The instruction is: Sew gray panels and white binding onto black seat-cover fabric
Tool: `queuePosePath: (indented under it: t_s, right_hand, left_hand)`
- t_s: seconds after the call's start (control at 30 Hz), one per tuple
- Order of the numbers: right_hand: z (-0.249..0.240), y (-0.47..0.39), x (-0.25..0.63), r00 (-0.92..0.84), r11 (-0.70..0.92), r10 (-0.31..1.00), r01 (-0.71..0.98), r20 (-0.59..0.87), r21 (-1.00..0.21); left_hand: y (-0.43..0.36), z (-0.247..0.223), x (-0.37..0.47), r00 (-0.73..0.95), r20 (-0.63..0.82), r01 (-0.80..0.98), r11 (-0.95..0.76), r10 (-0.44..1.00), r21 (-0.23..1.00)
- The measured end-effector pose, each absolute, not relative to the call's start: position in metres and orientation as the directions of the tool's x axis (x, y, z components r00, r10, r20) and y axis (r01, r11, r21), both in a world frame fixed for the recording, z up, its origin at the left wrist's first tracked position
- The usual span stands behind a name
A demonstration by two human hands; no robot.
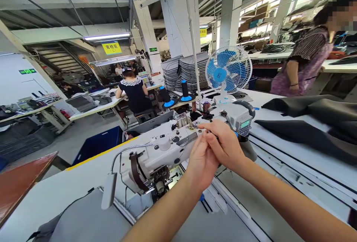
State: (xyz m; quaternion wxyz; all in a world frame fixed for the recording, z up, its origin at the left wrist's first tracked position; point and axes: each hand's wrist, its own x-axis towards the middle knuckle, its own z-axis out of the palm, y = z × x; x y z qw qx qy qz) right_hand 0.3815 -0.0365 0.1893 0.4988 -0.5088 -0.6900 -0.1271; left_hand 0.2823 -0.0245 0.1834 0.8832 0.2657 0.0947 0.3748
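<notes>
My left hand (201,163) and my right hand (226,143) are brought together above the arm of a white industrial sewing machine (164,146). The fingers of both are closed against each other. A small dark bit shows between the fingertips, too little of it to name. Just behind the fingers, small metal thread guides (191,126) sit on top of the machine. A control panel (244,126) with a lit display stands right of my right hand. Below and left of my left hand, the needle area (160,184) is partly in view, with grey fabric (92,216) lying before it.
Two black thread cones (185,89) stand behind the machine beside a thread pole (192,30). A blue-bladed fan (228,70) is behind my hands. Dark fabric pieces (301,130) lie on the right. One person (309,56) stands at right; another (133,91) sits ahead.
</notes>
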Motion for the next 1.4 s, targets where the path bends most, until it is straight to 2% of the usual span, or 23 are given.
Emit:
queuePosePath:
  t_s: [0.13, 0.3, 0.37, 0.47, 0.57, 0.7, 0.77, 0.9, 1.0, 1.13, 1.27, 1.4]
  right_hand:
    - [0.184, -0.041, 0.376, -0.033, 0.439, 0.532, 0.865, 0.846, -0.242]
    - [0.185, -0.039, 0.386, -0.055, 0.489, 0.562, 0.827, 0.825, -0.279]
    - [0.188, -0.029, 0.404, -0.037, 0.459, 0.598, 0.834, 0.8, -0.305]
    - [0.193, -0.007, 0.435, -0.088, 0.329, 0.745, 0.91, 0.661, -0.251]
    - [0.206, 0.016, 0.452, -0.208, 0.319, 0.841, 0.936, 0.499, -0.146]
    - [0.23, 0.037, 0.436, -0.138, 0.194, 0.915, 0.974, 0.378, -0.115]
    - [0.237, 0.038, 0.419, -0.127, 0.175, 0.921, 0.98, 0.369, -0.099]
    - [0.236, 0.021, 0.4, -0.172, 0.182, 0.89, 0.983, 0.422, 0.018]
    - [0.234, 0.017, 0.402, -0.064, 0.063, 0.898, 0.998, 0.436, 0.017]
    - [0.235, 0.029, 0.391, 0.0, -0.018, 0.912, 0.999, 0.411, 0.04]
    - [0.232, 0.021, 0.381, -0.05, 0.007, 0.911, 0.994, 0.41, 0.105]
    - [0.236, 0.023, 0.39, 0.046, -0.097, 0.925, 0.989, 0.377, 0.115]
  left_hand:
    - [-0.024, 0.183, 0.272, 0.686, 0.08, -0.634, 0.54, 0.724, 0.553]
    - [-0.027, 0.185, 0.248, 0.702, 0.026, -0.57, 0.539, 0.712, 0.62]
    - [-0.033, 0.183, 0.231, 0.704, -0.001, -0.529, 0.526, 0.71, 0.666]
    - [-0.045, 0.175, 0.203, 0.72, -0.063, -0.416, 0.503, 0.691, 0.758]
    - [-0.057, 0.164, 0.181, 0.732, -0.137, -0.282, 0.48, 0.668, 0.831]
    - [-0.068, 0.156, 0.168, 0.737, -0.204, -0.136, 0.438, 0.644, 0.889]
    - [-0.071, 0.153, 0.162, 0.727, -0.221, -0.091, 0.41, 0.65, 0.908]
    - [-0.069, 0.145, 0.146, 0.661, -0.235, -0.076, 0.375, 0.713, 0.924]
    - [-0.064, 0.142, 0.138, 0.63, -0.235, -0.044, 0.336, 0.74, 0.941]
    - [-0.058, 0.147, 0.142, 0.7, -0.216, 0.026, 0.278, 0.681, 0.96]
    - [-0.059, 0.15, 0.151, 0.743, -0.228, -0.001, 0.342, 0.629, 0.94]
    - [-0.06, 0.145, 0.157, 0.742, -0.233, -0.086, 0.434, 0.629, 0.897]
